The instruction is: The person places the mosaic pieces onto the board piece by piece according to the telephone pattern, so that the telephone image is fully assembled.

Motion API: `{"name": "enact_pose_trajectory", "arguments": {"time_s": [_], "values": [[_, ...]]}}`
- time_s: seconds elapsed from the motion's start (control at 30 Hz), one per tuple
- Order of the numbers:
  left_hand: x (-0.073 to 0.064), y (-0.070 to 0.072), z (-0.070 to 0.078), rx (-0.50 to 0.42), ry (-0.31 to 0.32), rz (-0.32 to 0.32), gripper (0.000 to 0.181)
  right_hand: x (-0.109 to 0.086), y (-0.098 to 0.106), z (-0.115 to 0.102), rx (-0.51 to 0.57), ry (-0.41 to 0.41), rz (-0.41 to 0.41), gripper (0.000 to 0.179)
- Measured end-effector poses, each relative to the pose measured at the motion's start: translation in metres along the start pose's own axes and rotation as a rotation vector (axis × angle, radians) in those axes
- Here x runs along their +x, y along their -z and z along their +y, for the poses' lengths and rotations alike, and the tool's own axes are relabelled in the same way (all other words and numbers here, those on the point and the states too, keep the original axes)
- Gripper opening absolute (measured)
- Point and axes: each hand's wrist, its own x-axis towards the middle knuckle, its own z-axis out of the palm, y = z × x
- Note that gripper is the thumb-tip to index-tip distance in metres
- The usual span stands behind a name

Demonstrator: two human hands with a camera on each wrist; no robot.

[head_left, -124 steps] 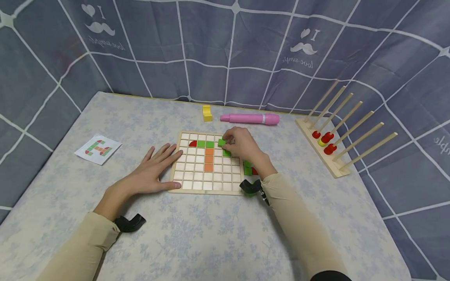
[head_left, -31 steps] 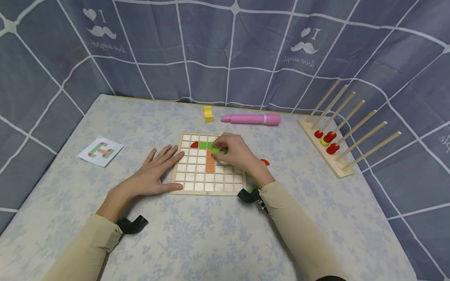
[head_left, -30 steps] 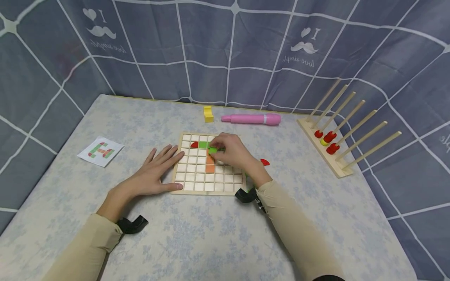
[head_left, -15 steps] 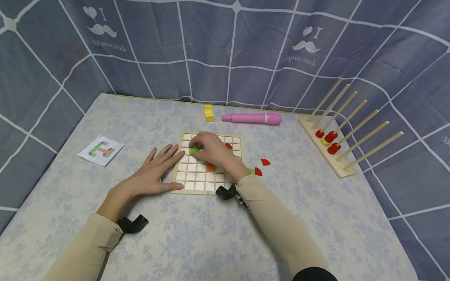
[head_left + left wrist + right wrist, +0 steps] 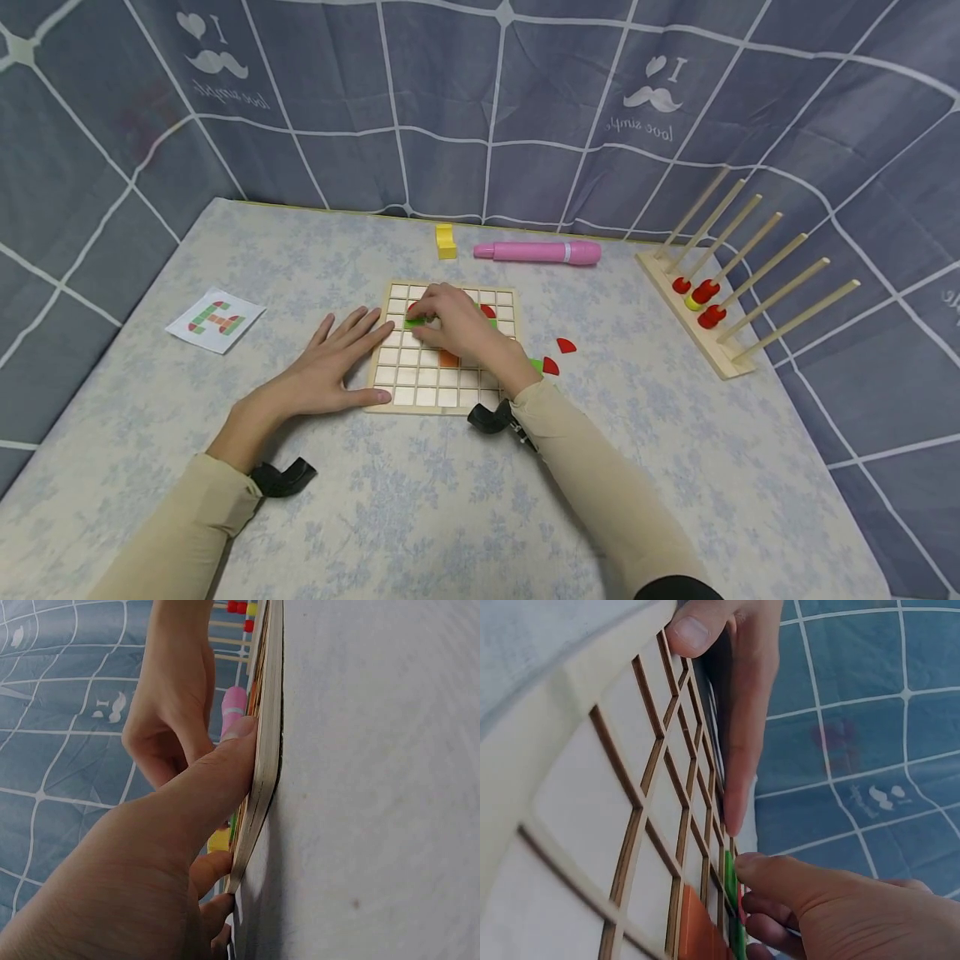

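My right hand is over the upper left of the wooden grid board, its thumb and fingers pinching a green square tile below a red quarter-round tile. In the right wrist view the thumb meets that green tile close to the board. Flat along the board's left edge rests my left hand, fingers spread; its thumb presses the rim in the left wrist view. An orange tile and another red tile show around my right hand, which hides the tiles between.
Loose red tiles and a green tile lie right of the board. A pattern card lies at left. Behind are a yellow block and a pink marker. A pegged bead rack stands at right.
My right hand has moved left across the board with a green tile, down to the cell below the left red tile. A red tile now shows at the row's right end. Left hand stays put.
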Motion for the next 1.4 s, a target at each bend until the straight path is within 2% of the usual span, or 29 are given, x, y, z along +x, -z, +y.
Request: {"name": "enact_pose_trajectory", "arguments": {"time_s": [0.23, 0.53, 0.7, 0.87, 1.13, 1.4], "values": [[0.001, 0.001, 0.001, -0.001, 0.007, -0.003, 0.103, -0.030, 0.013, 0.018, 0.025, -0.025, 0.082, 0.019], [0.000, 0.001, 0.003, -0.010, 0.007, -0.009, 0.103, -0.086, 0.039, 0.051, 0.112, -0.090, 0.166, 0.020], [0.001, 0.001, 0.003, -0.007, 0.007, -0.007, 0.103, -0.117, 0.054, 0.063, 0.106, -0.151, 0.204, 0.020], [0.001, 0.001, 0.003, 0.000, 0.003, -0.005, 0.103, -0.143, 0.064, 0.075, 0.093, -0.248, 0.226, 0.022], [0.000, 0.000, 0.001, 0.011, 0.005, 0.002, 0.103, -0.162, 0.070, 0.090, 0.065, -0.407, 0.169, 0.030], [0.001, 0.000, 0.002, 0.006, -0.008, 0.000, 0.102, -0.165, 0.065, 0.093, 0.096, -0.392, 0.194, 0.022]]}}
